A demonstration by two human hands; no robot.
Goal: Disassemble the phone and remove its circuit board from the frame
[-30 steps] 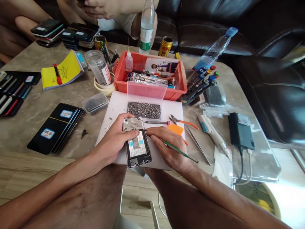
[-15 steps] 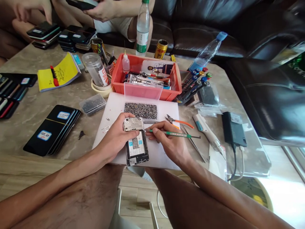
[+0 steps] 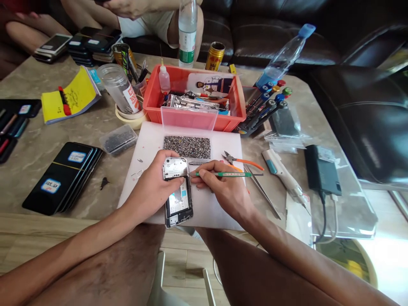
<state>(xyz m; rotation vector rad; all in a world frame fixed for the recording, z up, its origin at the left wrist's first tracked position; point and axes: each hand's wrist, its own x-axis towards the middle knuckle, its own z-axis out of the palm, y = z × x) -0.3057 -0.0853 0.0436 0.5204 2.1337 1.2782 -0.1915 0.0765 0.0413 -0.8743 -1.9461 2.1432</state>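
Note:
My left hand (image 3: 159,178) is closed around an opened smartphone (image 3: 178,202), its thumb lying across the upper part. The phone's back cover is off, so the battery and a silver plate above it show. In my right hand (image 3: 216,180) is a slim green pry tool (image 3: 236,174), pinched between thumb and fingers. Its working tip points at the phone's right edge; whether it touches I cannot tell. Under both hands lies a white foam mat (image 3: 219,212). Just beyond the phone sits a clear box of tiny screws (image 3: 187,146) with its lid raised.
Cutting pliers (image 3: 244,162) and tweezers (image 3: 264,193) lie right of my hand, beside a white electric screwdriver (image 3: 283,174). A red bin (image 3: 194,121) of tools stands behind the mat. Banded phones (image 3: 60,178) are stacked at left. Another person (image 3: 143,21) sits across the table.
The phone has tilted slightly in my left hand, and the green tool's tip has come closer to its edge. My view has shifted a little. The other person's hand has left the far phone stack.

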